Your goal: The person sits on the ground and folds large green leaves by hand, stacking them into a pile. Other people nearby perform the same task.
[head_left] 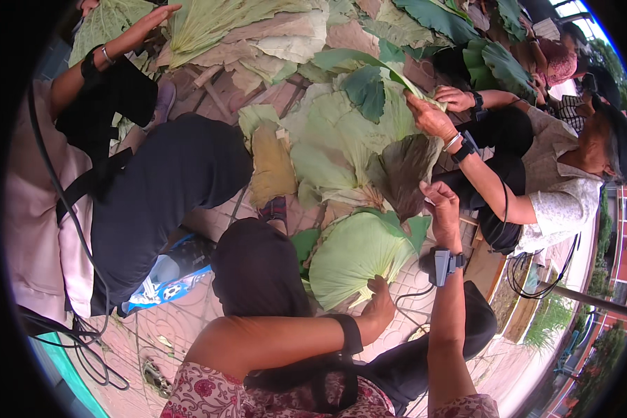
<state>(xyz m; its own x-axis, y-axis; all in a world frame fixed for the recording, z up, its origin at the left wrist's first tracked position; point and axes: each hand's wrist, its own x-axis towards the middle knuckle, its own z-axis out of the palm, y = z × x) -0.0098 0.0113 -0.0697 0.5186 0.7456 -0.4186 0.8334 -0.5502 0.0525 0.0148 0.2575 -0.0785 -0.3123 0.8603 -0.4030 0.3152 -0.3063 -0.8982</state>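
My left hand (377,311) is closed at the lower edge of a light green lotus leaf (352,254), whose veins fan out from near my fingers. My right hand (444,207) is raised to the right of it, thumb and fingers pinching the edge of a brownish, dried lotus leaf (411,171). A grey device is strapped to my right wrist. Beyond these two leaves lies a heap of pale lotus leaves (334,143), partly overlapped by the brown one.
On the right, a person (561,150) holds a folded leaf (390,66) with both hands. Another person sits at left, with a hand (146,24) by more leaves. A blue bag (171,279) and black cables (83,341) lie on the paved ground (216,362). Further people work at the far right.
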